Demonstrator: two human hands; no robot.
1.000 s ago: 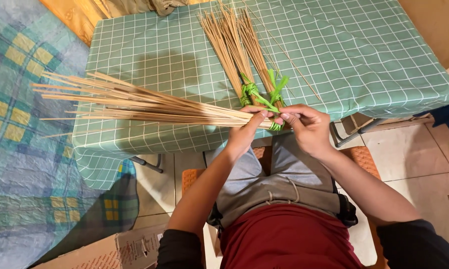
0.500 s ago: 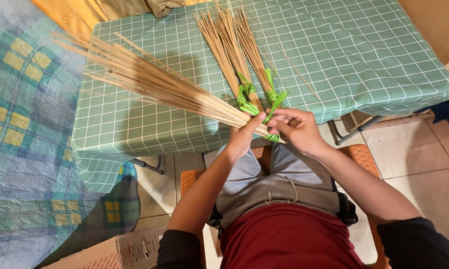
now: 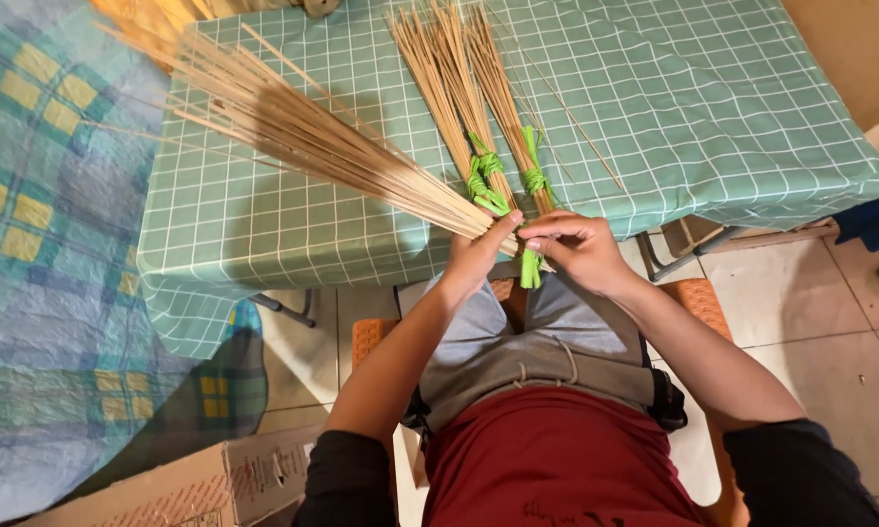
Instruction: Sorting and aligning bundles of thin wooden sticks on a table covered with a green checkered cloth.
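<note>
My left hand (image 3: 479,256) grips the base of a long bundle of thin tan sticks (image 3: 293,132) that fans out up and to the left over the table. My right hand (image 3: 578,249) pinches a green strip (image 3: 530,267) at the same base; the strip hangs down below the fingers. Both hands meet just in front of the table's near edge, above my lap. Two tied stick bundles (image 3: 464,83) lie on the table behind my hands, each bound with green wrapping (image 3: 486,181).
The table wears a green checked cloth (image 3: 713,107). A few loose sticks (image 3: 566,102) lie beside the bundles. A plaid blue blanket (image 3: 39,254) fills the left side. A cardboard box (image 3: 196,488) sits on the tiled floor at lower left. I sit on an orange seat (image 3: 371,337).
The held bundle has swung from pointing left to angling up and left. My right hand has drawn the green strip down below the base of the sticks.
</note>
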